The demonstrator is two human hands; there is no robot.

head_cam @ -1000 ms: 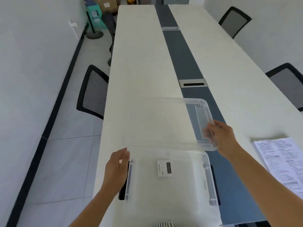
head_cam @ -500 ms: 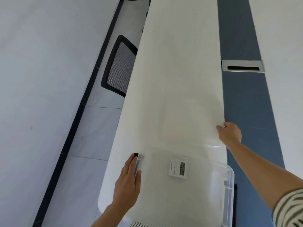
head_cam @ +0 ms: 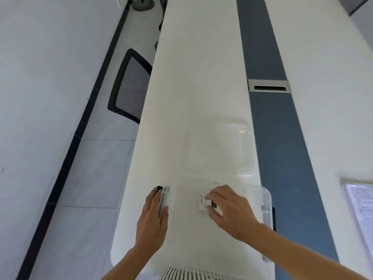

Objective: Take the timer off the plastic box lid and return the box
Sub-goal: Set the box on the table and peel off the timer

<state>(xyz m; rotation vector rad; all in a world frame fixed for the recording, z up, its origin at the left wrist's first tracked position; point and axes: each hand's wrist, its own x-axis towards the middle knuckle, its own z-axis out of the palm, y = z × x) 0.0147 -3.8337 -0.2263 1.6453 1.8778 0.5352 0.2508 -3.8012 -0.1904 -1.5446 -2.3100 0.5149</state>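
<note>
A clear plastic box point(head_cam: 266, 201) sits at the near end of the long white table. A small white timer point(head_cam: 202, 202) with a dark display lies on its clear top surface; whether that surface is a lid or the timer is inside, I cannot tell. My right hand point(head_cam: 228, 209) is over the timer, fingers and thumb closed around its right part. My left hand point(head_cam: 151, 219) grips the box's left edge, just below a black latch point(head_cam: 159, 188). A second clear plastic piece point(head_cam: 242, 150) lies flat on the table just beyond the box.
The table's left edge point(head_cam: 141, 138) drops to a tiled floor, where a black mesh chair point(head_cam: 130, 85) stands. A blue strip with a metal cable slot point(head_cam: 269, 85) runs down the table's middle. Printed papers point(head_cam: 361, 201) lie at the right.
My right hand let go of the far clear piece and came back over the box onto the timer. My left hand stayed on the box's left edge. The view tilted down.
</note>
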